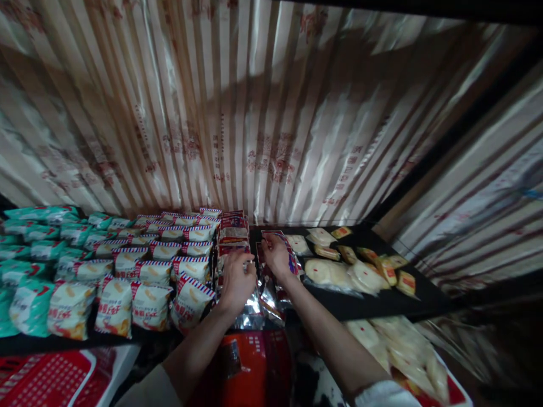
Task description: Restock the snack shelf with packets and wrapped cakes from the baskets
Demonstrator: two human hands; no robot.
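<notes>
The left hand (240,277) is being held at seven o'clock from the centre of the view, over a row of dark red packets (234,232); its fingers are being kept bent, and whether anything is being grasped cannot be told. At six o'clock, the right hand (278,257) is being set against a red-and-purple packet (293,261), its fingers being curled near the packet's far edge; whether that packet is being pinched or only touched cannot be told. Silver foil (250,310) is being shown just below the hands. The dark red packets and the red-and-purple packet are being borne by a black shelf (331,306). Toward eight o'clock, white packets with striped tops (153,271) are being kept in rows, and teal packets (31,305) are being lined up beyond them. Toward four o'clock, pale flat packs (328,272) and small yellow packs (406,282) are being laid out loosely. Below the shelf, a red basket (55,376) is being seen at eight o'clock, an orange-red bag (250,367) at six. Pleated sheeting (271,102) is being hung at twelve o'clock.
</notes>
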